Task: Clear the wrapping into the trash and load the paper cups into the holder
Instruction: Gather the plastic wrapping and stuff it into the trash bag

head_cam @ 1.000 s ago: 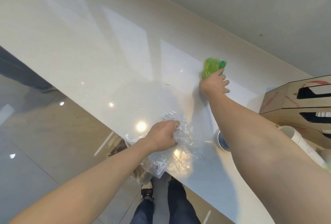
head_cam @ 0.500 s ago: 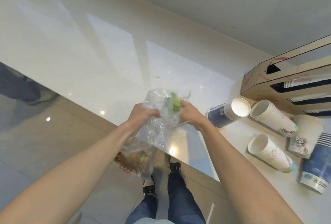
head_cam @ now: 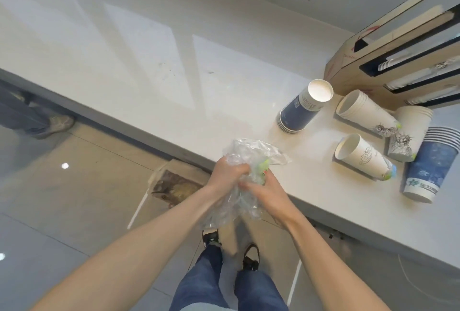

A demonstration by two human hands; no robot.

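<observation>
Both hands bunch a wad of clear plastic wrapping [head_cam: 251, 151] with a green scrap inside, held just past the white counter's front edge. My left hand [head_cam: 227, 173] grips its left side and my right hand [head_cam: 266, 192] grips it from the right. On the counter to the right lie several stacks of paper cups: a blue stack on its side [head_cam: 298, 111], two white stacks on their sides [head_cam: 364, 110] [head_cam: 363, 158], a white stack [head_cam: 408, 134] and a blue stack [head_cam: 431, 163]. The cardboard cup holder [head_cam: 348, 71] stands at the far right, with cups visible in its slots.
The white counter [head_cam: 149, 61] runs from upper left to lower right. On the floor below its edge sits a trash bin [head_cam: 174, 183] with a brown bag. Another person's leg and shoe [head_cam: 52, 124] show at the left. My own legs and shoes are at the bottom.
My right hand brought the green scrap back from the far counter to the clear wrapping. Both hands lifted the wrapping off the counter and are crumpling it together over the edge.
</observation>
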